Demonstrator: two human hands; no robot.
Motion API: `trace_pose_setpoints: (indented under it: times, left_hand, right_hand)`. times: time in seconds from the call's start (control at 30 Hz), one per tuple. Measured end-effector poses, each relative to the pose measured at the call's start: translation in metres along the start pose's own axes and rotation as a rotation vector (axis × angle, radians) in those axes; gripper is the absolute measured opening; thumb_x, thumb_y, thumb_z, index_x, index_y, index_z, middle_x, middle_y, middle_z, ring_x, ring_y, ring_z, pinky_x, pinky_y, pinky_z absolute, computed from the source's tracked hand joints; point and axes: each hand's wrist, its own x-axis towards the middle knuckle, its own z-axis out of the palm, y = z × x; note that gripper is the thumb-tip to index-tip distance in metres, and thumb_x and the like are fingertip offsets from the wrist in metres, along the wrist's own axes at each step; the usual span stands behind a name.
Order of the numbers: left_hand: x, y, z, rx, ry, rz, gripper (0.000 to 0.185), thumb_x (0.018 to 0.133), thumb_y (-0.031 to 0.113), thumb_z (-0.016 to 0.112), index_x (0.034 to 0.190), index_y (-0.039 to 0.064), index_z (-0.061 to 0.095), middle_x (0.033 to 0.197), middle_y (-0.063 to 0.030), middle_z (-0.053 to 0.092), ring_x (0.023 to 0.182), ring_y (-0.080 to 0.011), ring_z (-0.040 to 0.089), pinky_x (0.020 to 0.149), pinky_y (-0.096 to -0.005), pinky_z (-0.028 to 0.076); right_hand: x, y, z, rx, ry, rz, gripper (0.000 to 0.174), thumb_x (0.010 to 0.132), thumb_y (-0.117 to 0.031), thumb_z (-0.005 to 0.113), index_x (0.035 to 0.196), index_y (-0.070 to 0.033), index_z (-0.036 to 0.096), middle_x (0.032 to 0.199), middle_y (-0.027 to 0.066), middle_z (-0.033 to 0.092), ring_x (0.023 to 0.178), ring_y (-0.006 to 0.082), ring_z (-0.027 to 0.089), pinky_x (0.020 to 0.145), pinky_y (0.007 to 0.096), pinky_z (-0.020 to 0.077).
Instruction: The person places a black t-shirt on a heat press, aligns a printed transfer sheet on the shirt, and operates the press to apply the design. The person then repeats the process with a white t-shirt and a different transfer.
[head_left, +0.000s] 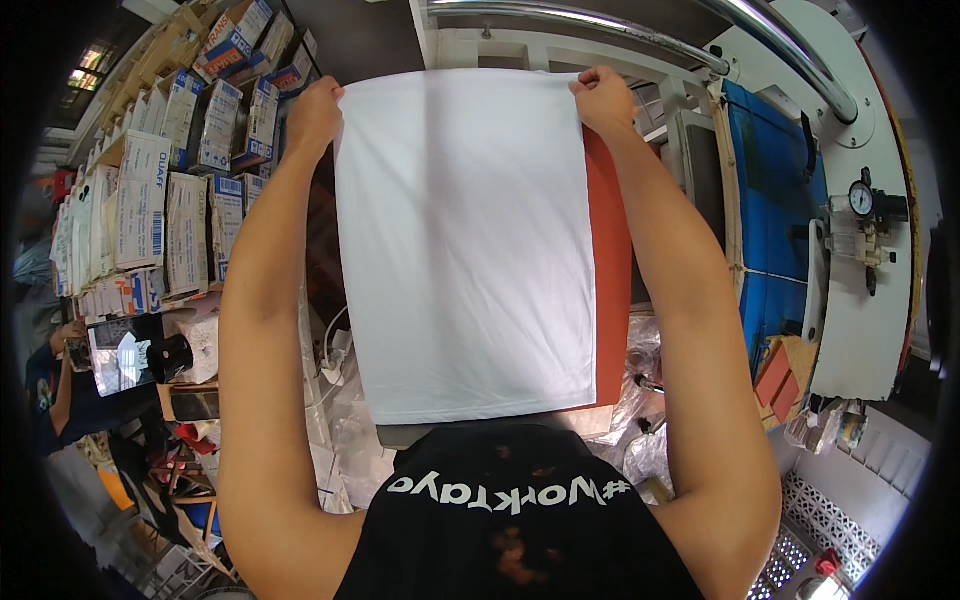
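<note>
A white cloth (465, 247), with a hemmed near edge, is spread out in front of me over a flat surface. My left hand (316, 112) pinches its far left corner. The far right corner is gripped between the thumb and fingers of my right hand (602, 97). Soft creases run across the cloth. Along its right side shows a strip of a reddish-orange pad or sheet (609, 277) beneath it. The grey edge of a flat platen (397, 436) shows under the cloth's near edge, close to my body.
Stacked cardboard boxes (142, 202) fill the left. A tablet (124, 356) and another person's arm (64, 375) are beyond my left elbow. Chrome bars (585, 16) cross the far side. At right are a blue panel (776, 217) and a pressure gauge (861, 199). Clear plastic (645, 352) lies near my right arm.
</note>
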Motion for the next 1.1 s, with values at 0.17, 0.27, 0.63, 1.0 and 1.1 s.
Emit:
trace_pose_setpoints:
  times: [0.17, 0.27, 0.63, 1.0, 1.1]
  left_hand:
    - [0.004, 0.003, 0.002, -0.028, 0.025, -0.069, 0.015, 0.1, 0.017, 0.058, 0.101, 0.004, 0.066, 0.106, -0.0201, 0.071, 0.103, -0.0421, 0.067, 0.083, -0.0503, 0.052]
    - [0.013, 0.005, 0.009, -0.012, 0.038, -0.024, 0.016, 0.1, 0.019, 0.058, 0.102, 0.004, 0.066, 0.105, -0.0205, 0.071, 0.102, -0.0419, 0.067, 0.084, -0.0495, 0.052]
    - [-0.199, 0.047, -0.06, -0.106, 0.238, 0.308, 0.012, 0.094, 0.011, 0.061, 0.098, 0.001, 0.067, 0.104, -0.0172, 0.066, 0.098, -0.0349, 0.061, 0.09, -0.0468, 0.047]
    - [-0.355, 0.097, -0.039, -0.23, 0.152, 0.392, 0.035, 0.087, 0.016, 0.061, 0.118, 0.0, 0.065, 0.129, -0.0166, 0.061, 0.129, -0.0329, 0.054, 0.114, -0.0502, 0.039]
    - [-0.36, 0.094, -0.041, -0.177, 0.263, 0.386, 0.022, 0.085, 0.015, 0.06, 0.102, 0.002, 0.068, 0.116, -0.0134, 0.065, 0.118, -0.031, 0.059, 0.105, -0.0473, 0.045]
  right_hand:
    - [0.003, 0.001, 0.004, 0.057, 0.049, -0.041, 0.022, 0.087, -0.03, 0.077, 0.104, -0.019, 0.072, 0.1, 0.0012, 0.077, 0.104, 0.0244, 0.069, 0.099, 0.0452, 0.0384]
    - [0.012, 0.008, 0.011, 0.04, 0.088, -0.056, 0.023, 0.087, -0.03, 0.077, 0.106, -0.018, 0.071, 0.097, 0.0029, 0.077, 0.103, 0.0253, 0.069, 0.098, 0.0445, 0.0384]
    - [-0.179, 0.016, -0.043, -0.224, -0.033, -0.707, 0.073, 0.092, -0.031, 0.072, 0.151, 0.001, 0.044, 0.16, 0.0256, 0.035, 0.149, 0.0436, 0.031, 0.123, 0.0511, 0.0245]
    - [-0.266, 0.045, -0.028, -0.628, -0.277, -0.545, 0.088, 0.102, -0.062, 0.042, 0.162, -0.002, 0.02, 0.169, 0.0206, 0.016, 0.158, 0.035, 0.011, 0.128, 0.0493, 0.0063]
    - [-0.276, 0.038, -0.027, -0.581, -0.203, -0.553, 0.089, 0.101, -0.063, 0.044, 0.162, -0.003, 0.02, 0.17, 0.0204, 0.016, 0.158, 0.0352, 0.01, 0.128, 0.0494, 0.0063]
